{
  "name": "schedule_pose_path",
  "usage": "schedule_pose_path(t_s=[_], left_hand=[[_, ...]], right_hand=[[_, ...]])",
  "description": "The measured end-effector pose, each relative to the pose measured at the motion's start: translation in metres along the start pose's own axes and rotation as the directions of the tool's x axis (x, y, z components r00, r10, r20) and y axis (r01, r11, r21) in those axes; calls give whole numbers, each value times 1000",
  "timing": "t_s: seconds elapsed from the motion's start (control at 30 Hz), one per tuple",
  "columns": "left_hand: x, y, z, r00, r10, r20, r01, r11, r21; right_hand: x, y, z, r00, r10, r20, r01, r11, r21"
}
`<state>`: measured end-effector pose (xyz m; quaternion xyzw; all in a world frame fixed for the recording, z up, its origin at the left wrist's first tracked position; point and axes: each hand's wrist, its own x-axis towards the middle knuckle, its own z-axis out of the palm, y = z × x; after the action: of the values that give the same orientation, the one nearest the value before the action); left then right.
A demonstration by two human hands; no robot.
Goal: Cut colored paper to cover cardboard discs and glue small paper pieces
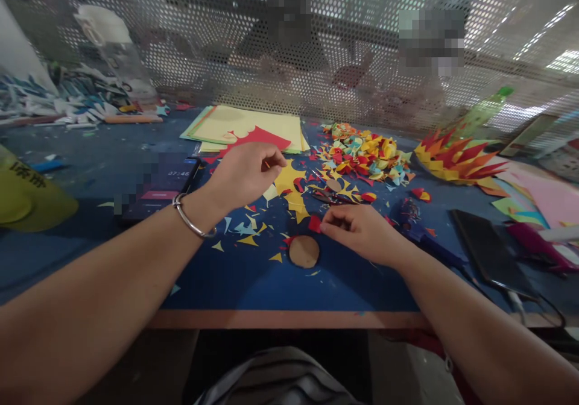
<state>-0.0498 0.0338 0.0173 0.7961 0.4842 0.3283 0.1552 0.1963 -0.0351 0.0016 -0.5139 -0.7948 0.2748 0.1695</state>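
My right hand [350, 229] pinches a small piece of red paper [315, 224] between thumb and fingertips. Just left of it, a round tan disc [304, 252], like cardboard, lies flat on the blue table. My left hand [246, 176], with a silver bangle at the wrist, hovers over red paper with scalloped cut edges [260, 137]. Its fingers are curled together; a tiny orange sliver shows between them, too small to name. Yellow paper offcuts [289, 179] lie between my hands. Scissors [332, 197], partly covered by scraps, lie beyond my right hand.
A heap of folded paper petals [366, 152] sits at the back, with a flame-coloured paper piece [456, 158] to its right. A blue glue gun [425, 242] and a black phone [491, 251] lie right. Another phone [167, 185] is left. A perforated metal screen [203, 43] stands behind.
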Motion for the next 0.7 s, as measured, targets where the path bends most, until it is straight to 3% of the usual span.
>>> schedule_pose_path(t_s=[0.2, 0.4, 0.6, 0.7], left_hand=[[8, -22, -3, 994, -57, 89, 32, 965, 261], [12, -32, -7, 963, -132, 234, 26, 914, 405], [15, -26, -8, 934, -245, 260, 129, 910, 394], [17, -27, -9, 924, -263, 278, 157, 922, 353]], right_hand=[[-1, 3, 1, 999, -12, -53, 9, 999, -52], [-4, 3, 4, 983, -55, -173, 49, 998, -36], [-8, 8, -5, 877, -83, -473, 41, 994, -99], [-5, 17, -13, 834, -45, -550, -21, 993, -112]])
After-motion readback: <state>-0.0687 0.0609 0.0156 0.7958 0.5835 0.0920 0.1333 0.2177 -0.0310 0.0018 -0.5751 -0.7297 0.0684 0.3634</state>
